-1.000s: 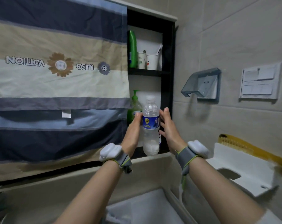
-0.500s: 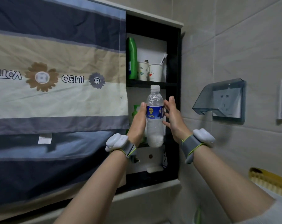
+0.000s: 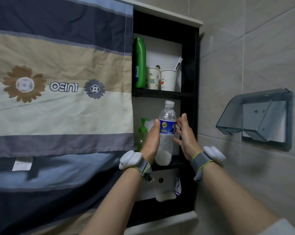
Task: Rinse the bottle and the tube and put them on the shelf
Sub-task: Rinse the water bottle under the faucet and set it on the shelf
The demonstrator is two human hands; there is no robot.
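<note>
Three bottles point(image 3: 166, 131), two cups point(image 3: 168, 80), two hands point(image 3: 151, 141).

A home bathroom: tiled walls point(image 3: 245, 48), a striped shower curtain point(image 3: 58, 99), a toothbrush point(image 3: 178, 63) in a paper cup point(image 3: 168, 80).

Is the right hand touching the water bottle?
Cannot tell. In the head view the right hand is open beside the water bottle, fingertips right at its label edge, with no clear gap or contact. The left hand plainly grips it.
</note>
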